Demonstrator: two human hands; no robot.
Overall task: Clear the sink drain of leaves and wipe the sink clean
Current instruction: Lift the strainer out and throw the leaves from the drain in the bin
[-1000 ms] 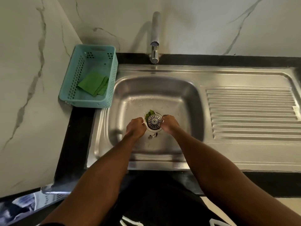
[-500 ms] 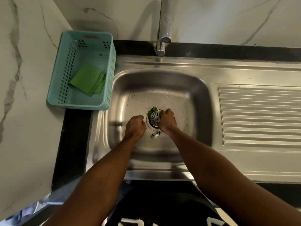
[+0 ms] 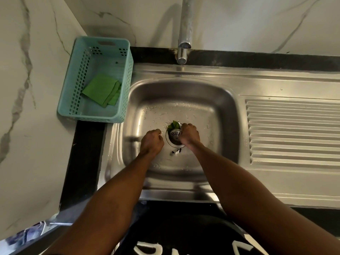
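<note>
We see the right hand (image 3: 189,134) covering part of the strainer (image 3: 175,133), leaves (image 3: 173,125) half hidden behind it, faucet (image 3: 184,24) cut off at the top edge, small object (image 3: 175,152) below the drain too small to identify.

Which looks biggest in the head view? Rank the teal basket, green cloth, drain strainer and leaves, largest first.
1. teal basket
2. green cloth, lying inside the basket
3. drain strainer, partly covered by the right hand
4. leaves; partly hidden under the strainer, so this last rank is unsure.
</note>
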